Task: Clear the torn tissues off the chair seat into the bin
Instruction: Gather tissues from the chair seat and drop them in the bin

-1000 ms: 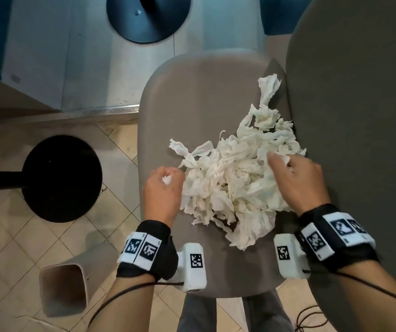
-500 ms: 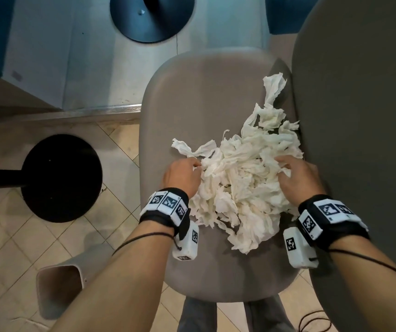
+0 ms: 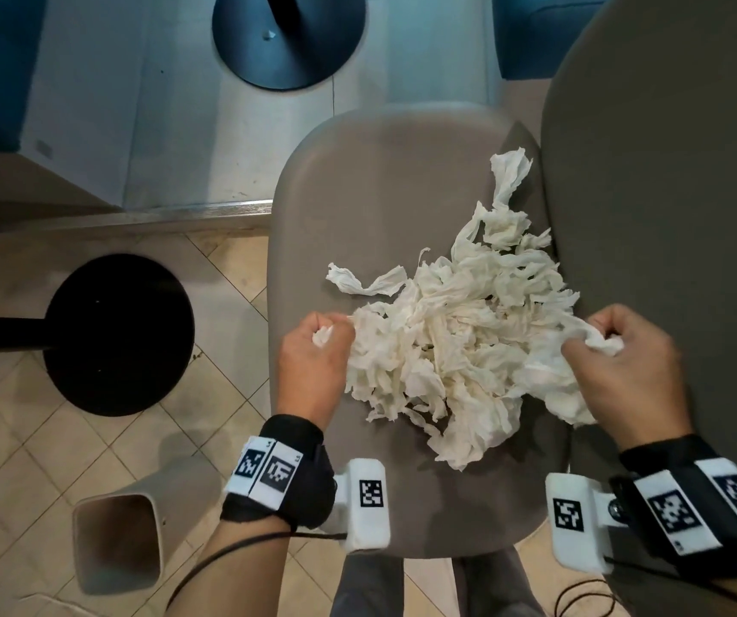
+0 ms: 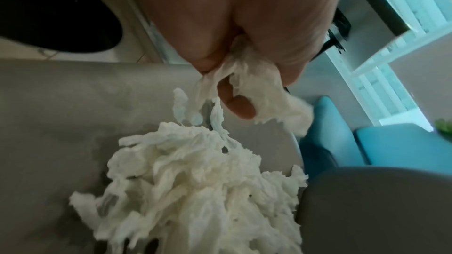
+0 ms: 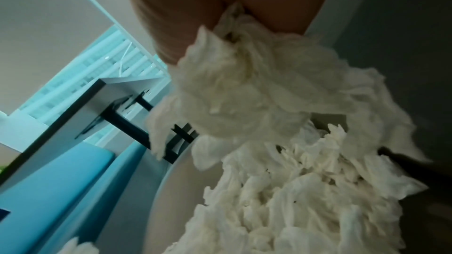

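A loose heap of torn white tissues (image 3: pixel 451 349) lies on the grey chair seat (image 3: pixel 384 180), reaching to the chair back at the right. My left hand (image 3: pixel 317 345) grips a wad at the heap's left edge, with strips stretching from my fist to the tissues (image 4: pixel 195 190) below. My right hand (image 3: pixel 620 358) grips a bigger bunch of tissues (image 5: pixel 244 92) at the heap's right edge. The open beige bin (image 3: pixel 117 541) stands on the floor, left of the seat's near corner.
The grey chair back (image 3: pixel 669 216) rises along the right. A black round base (image 3: pixel 117 334) with a bar sits on the tiled floor at the left, and a dark blue round base (image 3: pixel 288 33) lies beyond the seat. Blue seats (image 4: pixel 396 142) stand behind.
Both hands pushed into the heap half a second ago, then pulled back outward with fists closed on tissue. The heap has been stretched sideways between them.
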